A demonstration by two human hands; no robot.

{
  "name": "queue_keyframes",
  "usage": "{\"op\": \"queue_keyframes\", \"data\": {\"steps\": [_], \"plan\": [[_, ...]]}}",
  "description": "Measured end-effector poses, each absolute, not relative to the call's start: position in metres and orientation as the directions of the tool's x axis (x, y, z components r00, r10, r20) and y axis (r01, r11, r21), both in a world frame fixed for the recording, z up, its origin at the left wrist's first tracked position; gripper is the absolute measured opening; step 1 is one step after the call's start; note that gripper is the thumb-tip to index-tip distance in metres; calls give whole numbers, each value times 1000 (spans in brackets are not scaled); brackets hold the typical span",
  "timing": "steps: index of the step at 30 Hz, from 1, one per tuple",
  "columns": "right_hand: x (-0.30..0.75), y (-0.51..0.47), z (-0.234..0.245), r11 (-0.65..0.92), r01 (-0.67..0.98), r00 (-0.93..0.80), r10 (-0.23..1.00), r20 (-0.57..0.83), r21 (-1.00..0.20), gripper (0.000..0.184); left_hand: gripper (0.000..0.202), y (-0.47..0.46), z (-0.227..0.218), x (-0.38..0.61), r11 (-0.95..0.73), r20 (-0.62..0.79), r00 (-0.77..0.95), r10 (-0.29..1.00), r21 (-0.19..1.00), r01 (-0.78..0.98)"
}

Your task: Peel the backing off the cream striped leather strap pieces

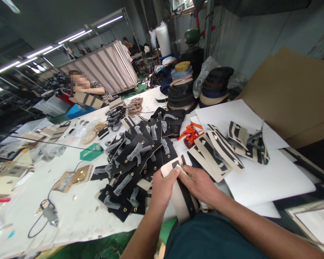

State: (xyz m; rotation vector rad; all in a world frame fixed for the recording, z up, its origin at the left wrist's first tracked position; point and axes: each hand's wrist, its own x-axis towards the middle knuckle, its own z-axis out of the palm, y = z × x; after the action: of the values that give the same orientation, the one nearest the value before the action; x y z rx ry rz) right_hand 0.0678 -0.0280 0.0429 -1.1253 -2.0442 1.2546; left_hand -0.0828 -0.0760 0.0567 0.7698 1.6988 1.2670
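Observation:
A beige panel with black strips (179, 205), seemingly a bag part, is held in front of my body. My left hand (163, 185) is closed on its left edge, thumb on top. My right hand (199, 181) is closed in a pinch over the panel, its fingertips meeting the left thumb. A small white piece (187, 173) shows between the fingers; its kind is unclear. Left of my hands lies a heap of black panels (135, 154) with gold fittings and wrapped handles. Several more beige-and-black panels (213, 154) lie to the right.
White sheets (270, 183) and tan board (294, 93) are at the right. Rolls of strap (182, 93) stand at the back, near an orange ribbon bundle (190, 135). A corded tool (50, 215) lies on the white table (78, 216). Another person (95, 91) handles panels across the table.

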Motion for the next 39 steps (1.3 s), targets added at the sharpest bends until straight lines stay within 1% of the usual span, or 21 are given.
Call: {"op": "queue_keyframes", "data": {"steps": [2,4,6,8,10,11,12,13,15,16,17,20,22,24,25,27,30,32,34,36,39], "plan": [[65,-24,40,306,461,-552,834,0,-833,33,38,-71,50,-83,274,-236,-437,868,961,24],[62,-23,39,375,516,-567,823,21,-770,30,37,-66,36,-83,255,-215,-465,859,966,25],[60,-30,42,441,502,-627,778,38,-745,31,36,-60,16,-87,250,-215,-519,828,968,-2],[58,-45,50,520,358,-753,652,90,-775,34,35,-53,-8,-97,301,-277,-596,753,952,-62],[56,-59,58,542,160,-854,495,160,-825,34,37,-46,-32,-112,365,-369,-649,665,919,-149],[55,-63,60,507,105,-868,466,170,-855,33,39,-44,-42,-119,384,-410,-644,646,904,-190],[56,-63,61,444,98,-860,488,148,-891,31,42,-42,-52,-126,393,-441,-618,651,892,-222],[58,-60,60,355,129,-829,551,96,-926,31,46,-42,-61,-131,394,-459,-575,677,886,-243],[67,-45,50,160,221,-710,702,-46,-962,34,53,-44,-77,-137,395,-470,-470,747,883,-255],[74,-37,42,81,254,-647,755,-107,-964,36,55,-47,-84,-138,400,-472,-430,769,881,-252],[81,-30,34,3,268,-600,783,-164,-963,36,55,-51,-91,-136,405,-470,-405,785,883,-238],[103,-24,10,-171,320,-516,793,-323,-932,37,50,-67,-112,-125,429,-451,-412,792,891,-150],[112,-30,-2,-260,361,-457,788,-413,-895,39,48,-81,-123,-115,433,-420,-477,772,897,-90],[117,-39,-11,-332,367,-418,775,-473,-869,41,50,-94,-131,-106,430,-398,-547,736,899,-76],[118,-43,-15,-351,361,-410,773,-485,-864,42,52,-101,-134,-103,441,-415,-563,715,892,-98],[120,-48,-23,-357,344,-422,768,-482,-869,42,54,-113,-139,-98,497,-522,-523,674,844,-202],[124,-48,-33,-349,345,-458,748,-481,-871,41,50,-130,-147,-92,597,-726,-310,614,684,-419],[126,-46,-37,-346,371,-480,722,-497,-862,41,52,-139,-154,-87,643,-792,-141,594,573,-509],[128,-44,-39,-321,407,-497,708,-503,-855,40,55,-145,-162,-79,689,-817,-22,577,501,-523],[130,-44,-39,-294,422,-516,700,-494,-857,39,58,-148,-169,-69,723,-826,6,564,490,-487],[133,-44,-39,-292,421,-542,678,-496,-859,36,55,-146,-175,-54,706,-809,-89,582,556,-440]]}}
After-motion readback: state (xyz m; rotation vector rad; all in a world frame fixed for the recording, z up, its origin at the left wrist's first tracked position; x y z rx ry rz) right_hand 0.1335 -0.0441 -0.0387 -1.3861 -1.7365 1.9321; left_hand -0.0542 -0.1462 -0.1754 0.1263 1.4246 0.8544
